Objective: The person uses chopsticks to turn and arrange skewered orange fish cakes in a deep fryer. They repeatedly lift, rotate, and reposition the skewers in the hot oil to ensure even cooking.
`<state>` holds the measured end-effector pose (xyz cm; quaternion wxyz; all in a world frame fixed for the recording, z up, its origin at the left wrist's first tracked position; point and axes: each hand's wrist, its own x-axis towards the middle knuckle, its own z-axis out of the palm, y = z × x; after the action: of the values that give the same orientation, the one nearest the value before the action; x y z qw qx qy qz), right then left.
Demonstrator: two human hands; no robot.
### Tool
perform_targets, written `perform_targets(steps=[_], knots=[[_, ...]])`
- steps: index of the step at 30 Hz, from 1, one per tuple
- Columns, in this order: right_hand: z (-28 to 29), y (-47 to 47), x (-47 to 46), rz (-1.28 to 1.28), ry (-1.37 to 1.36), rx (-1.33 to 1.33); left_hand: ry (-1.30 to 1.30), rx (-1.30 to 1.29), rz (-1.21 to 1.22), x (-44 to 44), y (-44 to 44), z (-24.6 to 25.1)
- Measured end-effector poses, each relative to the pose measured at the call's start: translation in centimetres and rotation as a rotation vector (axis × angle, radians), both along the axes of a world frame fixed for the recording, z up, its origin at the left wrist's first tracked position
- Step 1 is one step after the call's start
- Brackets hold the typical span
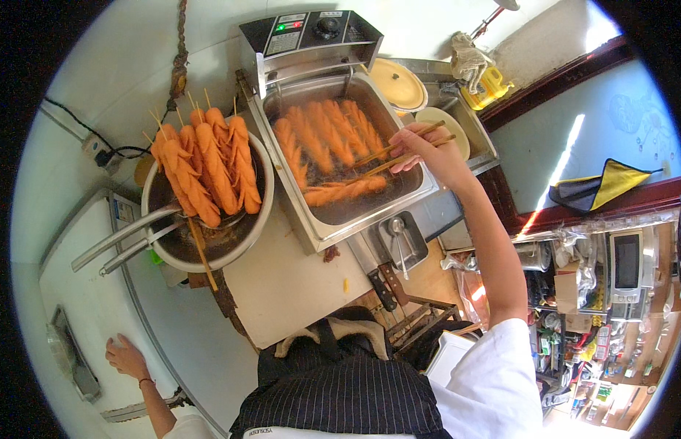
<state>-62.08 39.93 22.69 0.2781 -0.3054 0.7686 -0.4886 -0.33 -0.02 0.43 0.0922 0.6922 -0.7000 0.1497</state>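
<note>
My right hand (417,147) holds a pair of wooden chopsticks (381,162) over an electric deep fryer (318,233). Their tips reach towards a fried sausage-like stick (346,191) lying crosswise near the fryer's front; contact is hard to tell. Several more scored orange sticks (329,131) lie side by side in the oil behind it. To the left, a pile of fried sticks on wooden skewers (214,164) rests in strainers over a round metal pot (263,230). Down at the far left, my left hand (125,356) lies with fingers apart on a white surface, holding nothing.
Two knives (389,285) lie by the work surface's right edge, beside a small metal tray with a spoon (402,241). Two strainer handles (121,238) jut left from the pot. A yellow lid (395,85) and a yellow jug (486,90) stand behind right. A cable hangs near a wall socket.
</note>
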Motion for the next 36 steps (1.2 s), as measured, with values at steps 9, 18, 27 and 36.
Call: perform_targets(steps=[9,18,27,36], knots=[[-1.1,-0.3,0.8,0.049,-0.026,0.064,-0.008,0.016,0.024,-0.1,-0.1,0.0],[1.5,0.5,0.8,0.014,-0.074,0.04,0.017,-0.037,-0.028,0.2,0.2,-0.2],[2.6,3.7,-0.7,-0.108,0.038,0.105,0.005,-0.036,-0.022,0.4,-0.2,-0.5],[1.2,3.0,0.5,-0.153,-0.073,-0.101,0.008,0.008,0.007,0.0,0.0,-0.1]])
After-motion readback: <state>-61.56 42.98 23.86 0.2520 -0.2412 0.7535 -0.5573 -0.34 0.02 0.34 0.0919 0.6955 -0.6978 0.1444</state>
